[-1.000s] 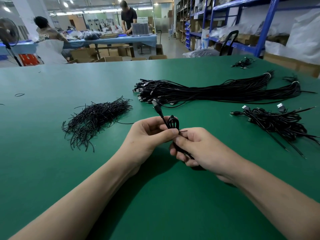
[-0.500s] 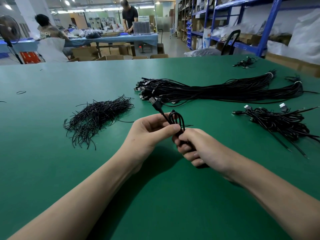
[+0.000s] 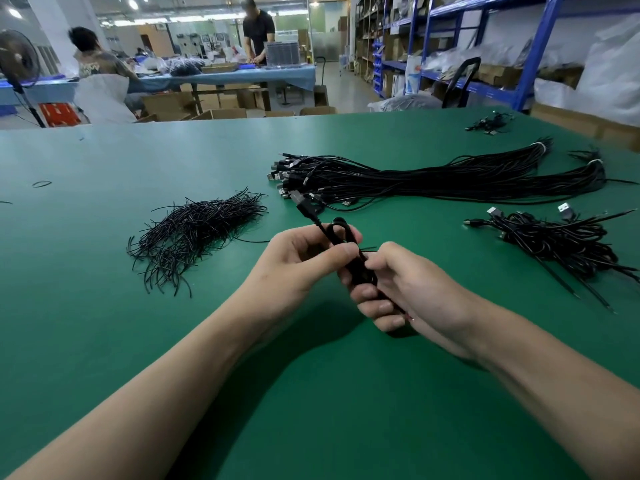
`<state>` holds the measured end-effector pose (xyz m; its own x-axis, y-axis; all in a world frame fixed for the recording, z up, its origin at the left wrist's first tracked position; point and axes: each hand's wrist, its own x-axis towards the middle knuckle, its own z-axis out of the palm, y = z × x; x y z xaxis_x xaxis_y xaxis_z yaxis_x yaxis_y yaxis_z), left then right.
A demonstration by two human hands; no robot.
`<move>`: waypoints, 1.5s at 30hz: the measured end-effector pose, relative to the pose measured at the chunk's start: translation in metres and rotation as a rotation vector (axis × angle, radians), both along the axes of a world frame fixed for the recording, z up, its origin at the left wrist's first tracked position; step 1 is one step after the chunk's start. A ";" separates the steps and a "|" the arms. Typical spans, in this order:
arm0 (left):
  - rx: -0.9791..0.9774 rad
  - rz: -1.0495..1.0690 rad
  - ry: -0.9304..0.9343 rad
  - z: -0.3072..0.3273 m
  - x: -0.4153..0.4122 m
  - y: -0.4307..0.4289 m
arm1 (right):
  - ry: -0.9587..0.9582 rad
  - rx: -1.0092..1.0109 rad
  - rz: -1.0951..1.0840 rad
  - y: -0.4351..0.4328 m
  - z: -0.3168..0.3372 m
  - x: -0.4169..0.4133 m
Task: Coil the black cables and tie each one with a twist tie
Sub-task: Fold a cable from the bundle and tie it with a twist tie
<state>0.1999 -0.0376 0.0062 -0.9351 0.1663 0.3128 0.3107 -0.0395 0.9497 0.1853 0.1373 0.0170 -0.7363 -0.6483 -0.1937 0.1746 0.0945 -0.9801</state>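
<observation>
Both hands grip one coiled cable (image 3: 349, 252) above the green counter (image 3: 104, 323). The left hand (image 3: 298, 261) pinches its top loop. The right hand (image 3: 408, 292) curls its fingers (image 3: 372, 306) round the bundle.

A factory workshop for cable assembly and packing is indicated. A wide green work table (image 3: 86, 306) is laid with stock in bulk: a long bundle of black cables (image 3: 433, 181), a smaller pile of cables (image 3: 561, 244) and a heap of twist ties (image 3: 194, 233). Blue steel racking (image 3: 538, 53) along the right is loaded with cardboard boxes (image 3: 498, 76) and white sacks (image 3: 613, 71). A second bench (image 3: 249, 74), covered in blue, is attended by a standing person (image 3: 258, 29) and a seated person (image 3: 97, 60); open cartons (image 3: 169, 103) are stored beneath it. A pedestal fan (image 3: 17, 60) is placed at the far left, and strip lights (image 3: 194, 19) are fitted overhead.
</observation>
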 end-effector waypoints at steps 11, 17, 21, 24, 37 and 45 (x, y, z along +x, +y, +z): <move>0.210 -0.013 -0.084 -0.002 -0.003 -0.001 | -0.208 -0.254 0.006 0.003 -0.002 0.001; 0.137 0.024 -0.138 -0.003 -0.003 -0.002 | 0.012 -0.141 -0.072 -0.002 -0.005 0.003; 0.079 0.084 -0.140 -0.004 -0.003 -0.003 | 0.163 -0.021 -0.146 -0.006 -0.006 0.005; -0.006 0.159 -0.138 -0.005 -0.003 -0.002 | 0.251 0.031 -0.202 -0.007 -0.007 0.005; 0.067 0.147 -0.010 -0.006 -0.002 0.004 | 0.377 -0.032 -0.211 -0.015 -0.006 0.012; 0.056 0.139 -0.033 -0.001 0.002 0.007 | 0.439 0.034 -0.173 -0.014 -0.009 0.010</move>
